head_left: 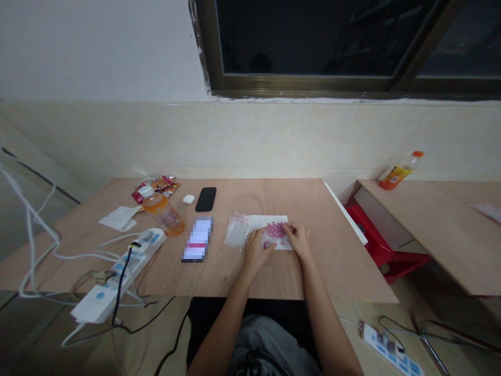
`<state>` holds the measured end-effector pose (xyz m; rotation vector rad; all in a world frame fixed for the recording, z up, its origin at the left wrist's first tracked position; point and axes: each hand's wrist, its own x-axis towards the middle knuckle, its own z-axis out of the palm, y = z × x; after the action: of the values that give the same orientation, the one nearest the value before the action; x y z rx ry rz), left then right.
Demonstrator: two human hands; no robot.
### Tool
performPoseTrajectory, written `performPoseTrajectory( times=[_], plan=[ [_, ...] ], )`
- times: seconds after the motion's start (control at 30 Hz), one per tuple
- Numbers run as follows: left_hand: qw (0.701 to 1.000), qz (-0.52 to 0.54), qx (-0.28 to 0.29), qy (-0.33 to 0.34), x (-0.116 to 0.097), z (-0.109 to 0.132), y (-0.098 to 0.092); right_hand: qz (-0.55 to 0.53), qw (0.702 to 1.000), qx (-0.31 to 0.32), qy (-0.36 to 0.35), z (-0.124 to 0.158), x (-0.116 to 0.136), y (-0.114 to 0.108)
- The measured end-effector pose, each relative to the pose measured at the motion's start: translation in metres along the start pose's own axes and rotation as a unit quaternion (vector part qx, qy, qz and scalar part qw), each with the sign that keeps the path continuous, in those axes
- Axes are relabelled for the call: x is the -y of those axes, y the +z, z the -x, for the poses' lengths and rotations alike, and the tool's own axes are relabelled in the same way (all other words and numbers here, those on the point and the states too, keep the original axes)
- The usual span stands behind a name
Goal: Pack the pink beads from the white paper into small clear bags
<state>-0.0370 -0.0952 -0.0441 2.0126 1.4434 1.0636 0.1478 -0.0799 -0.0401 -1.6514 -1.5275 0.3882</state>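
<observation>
Small pink bead-like pieces (275, 230) lie in a loose cluster on a white sheet of paper (282, 246), with a few more near my left thumb. My left hand (255, 249) rests at the sheet's left side, thumb and fingers apart, touching the paper. From the right, my right hand (299, 241) reaches the edge of the cluster with its fingertips drawn together. Anything pinched there is too small to make out. A clear plastic zip bag (236, 230) lies flat just left of my left hand, partly overlapping the paper.
To the left are a lit phone (198, 239), a dark phone (205, 199), a white earbud case (188, 199), an orange drink bottle (163, 211), snack wrappers (160, 184), tissue (119, 218) and a corded power strip (121, 274). Beyond a gap, another table (442, 224) holds a tilted bottle (397, 175).
</observation>
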Motion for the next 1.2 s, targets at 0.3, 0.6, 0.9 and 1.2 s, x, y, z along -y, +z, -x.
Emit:
performPoseTrajectory(
  times=[0.3,0.6,0.9,1.2],
  plan=[
    [1.000,0.021,-0.002,0.009,0.000,-0.001,0.001,-0.115,0.989,0.075,-0.057,0.015,0.022,0.015],
    [1.000,0.010,0.000,0.003,0.000,-0.001,0.000,-0.067,0.996,0.051,-0.008,0.027,0.003,-0.010],
    [1.000,0.003,-0.001,0.008,0.000,-0.001,0.000,0.097,0.992,0.080,-0.013,0.043,0.010,-0.018],
    [1.000,0.010,0.000,0.001,-0.001,-0.001,0.000,0.084,0.994,0.067,-0.015,0.042,0.004,-0.014]
  ],
)
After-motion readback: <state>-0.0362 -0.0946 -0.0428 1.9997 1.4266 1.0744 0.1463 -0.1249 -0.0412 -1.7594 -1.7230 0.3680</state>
